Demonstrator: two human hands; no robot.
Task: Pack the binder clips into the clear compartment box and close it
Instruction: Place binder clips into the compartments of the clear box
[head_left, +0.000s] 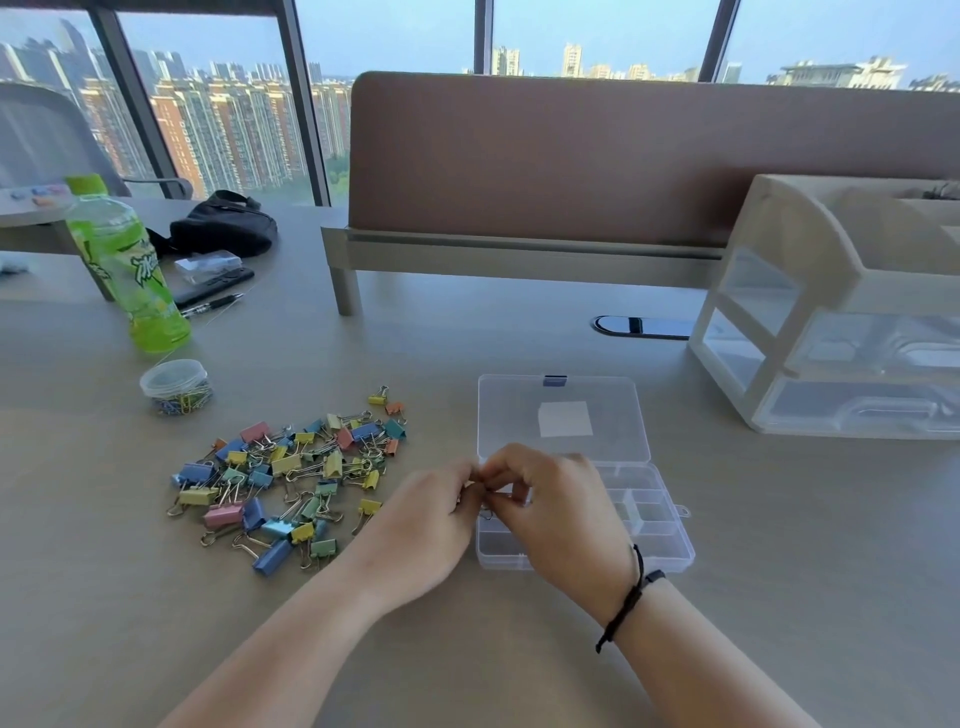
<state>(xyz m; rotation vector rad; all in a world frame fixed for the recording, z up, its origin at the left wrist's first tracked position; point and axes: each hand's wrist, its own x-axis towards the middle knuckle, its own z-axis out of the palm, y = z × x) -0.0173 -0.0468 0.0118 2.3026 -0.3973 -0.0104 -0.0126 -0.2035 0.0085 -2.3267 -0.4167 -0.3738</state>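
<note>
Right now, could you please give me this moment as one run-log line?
box: open, lid back | clips pile: on desk, left of box | left hand and right hand: together pinch a small item over box

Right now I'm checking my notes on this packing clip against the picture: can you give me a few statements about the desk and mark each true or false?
1. The clear compartment box lies open, its lid folded back flat. True.
2. The pile of binder clips lies to the right of the box. False: it lies to its left.
3. Both hands meet over the box's left end, the left hand and right hand pinching a small wire part. True.
4. The green bottle lies on its side. False: it stands upright.
5. The round tub of paper clips stands between bottle and pile. True.
</note>
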